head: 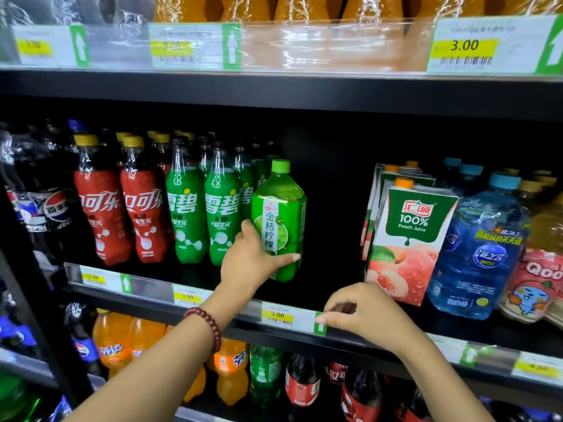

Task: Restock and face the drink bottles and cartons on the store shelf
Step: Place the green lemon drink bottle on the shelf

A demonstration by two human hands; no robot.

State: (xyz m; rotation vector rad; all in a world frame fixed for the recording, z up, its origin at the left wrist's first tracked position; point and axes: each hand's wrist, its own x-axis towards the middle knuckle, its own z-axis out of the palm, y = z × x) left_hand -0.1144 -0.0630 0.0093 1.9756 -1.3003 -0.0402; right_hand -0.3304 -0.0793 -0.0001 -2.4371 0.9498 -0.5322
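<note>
Nearest to me are the person's two forearms, the left one wearing a dark red bead bracelet (204,325). The right hand (364,313) rests on the front rail of the shelf (380,339), its fingers loosely curled, holding nothing that I can see, beside the yellow price tag (277,315); it looks like a brace while the other hand works.

The left hand (253,260) has its fingers and thumb clamped round the lower body of the green lime-drink bottle (278,220). The bottle stands upright near the front edge of the middle shelf, label facing out, probably being set forward so the label reads from the aisle.

Just to its left stand the green Sprite bottles (202,208), then red Coca-Cola bottles (122,208) and Pepsi bottles (45,208) further left. To its right the shelf shows a dark gap, likely where more stock belongs. Beyond the gap sits a peach juice carton (408,239) with more cartons behind, touching a large blue water bottle (481,251). Orange soda bottles (128,339) fill the shelf below.
</note>
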